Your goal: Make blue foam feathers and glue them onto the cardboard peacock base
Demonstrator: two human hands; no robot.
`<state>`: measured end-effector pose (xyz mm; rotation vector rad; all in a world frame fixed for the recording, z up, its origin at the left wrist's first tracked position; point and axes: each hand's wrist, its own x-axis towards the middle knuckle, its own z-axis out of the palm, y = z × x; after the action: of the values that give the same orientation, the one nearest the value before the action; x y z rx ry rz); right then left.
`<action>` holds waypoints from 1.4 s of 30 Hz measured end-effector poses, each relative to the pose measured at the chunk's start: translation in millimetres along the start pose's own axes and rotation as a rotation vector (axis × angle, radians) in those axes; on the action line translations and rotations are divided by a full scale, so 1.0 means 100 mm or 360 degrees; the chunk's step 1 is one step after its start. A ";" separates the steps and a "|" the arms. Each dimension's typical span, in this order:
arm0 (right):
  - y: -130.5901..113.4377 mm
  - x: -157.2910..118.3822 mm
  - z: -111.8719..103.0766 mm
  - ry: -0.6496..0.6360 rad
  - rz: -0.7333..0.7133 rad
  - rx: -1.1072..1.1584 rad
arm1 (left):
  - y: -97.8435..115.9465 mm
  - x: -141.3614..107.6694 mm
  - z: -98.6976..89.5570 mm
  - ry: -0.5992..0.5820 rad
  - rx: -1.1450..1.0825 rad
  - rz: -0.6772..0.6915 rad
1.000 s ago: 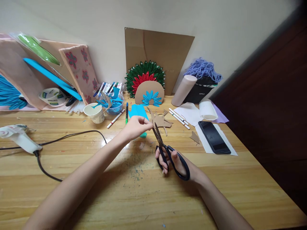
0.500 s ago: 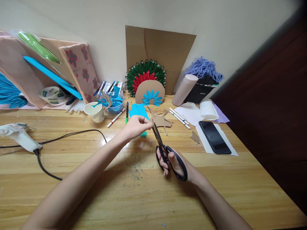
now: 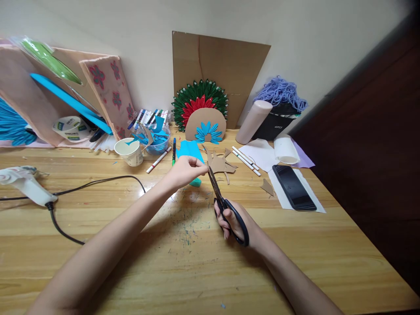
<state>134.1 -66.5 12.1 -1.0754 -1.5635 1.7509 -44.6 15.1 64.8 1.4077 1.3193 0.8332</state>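
Observation:
My right hand is wrapped round the black handles of a pair of scissors, whose blades point up and away from me. The handles are drawn close together. At the blade tips, the thumb and fingers of my left hand are pinched together; whatever lies between them is too small to make out. Just under that hand shows a teal piece, and I cannot tell whether it is held. Behind the hand lies a sheet of blue material. Cardboard scraps lie beyond the blades.
A white glue gun with a black cord lies at left. Farther back are a paper cup, a tub of blue scraps and a cardboard piece with blue petals. A phone and white markers lie at right.
The scissors' handles have closed together in my right hand. My left hand stays pinched at the blade tips, nearly still. The whole view has shifted very slightly.

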 end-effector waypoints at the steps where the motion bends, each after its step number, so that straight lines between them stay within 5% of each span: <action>1: 0.00 0.00 0.00 0.0003 -0.0003 -0.0003 | 0.00 0.00 0.00 -0.0004 0.0001 -0.0002; 25: 0.11 0.03 0.00 0.0171 0.0044 -0.0081 | 0.03 0.02 -0.14 -0.0224 0.0036 0.0051; 42: 0.13 0.07 -0.03 0.0135 0.0120 -0.0104 | 0.03 0.03 -0.08 0.0052 0.0041 0.0137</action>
<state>134.5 -61.7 -2.4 -1.2393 -1.5557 1.6903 -50.4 19.6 69.6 1.4854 1.3052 0.9026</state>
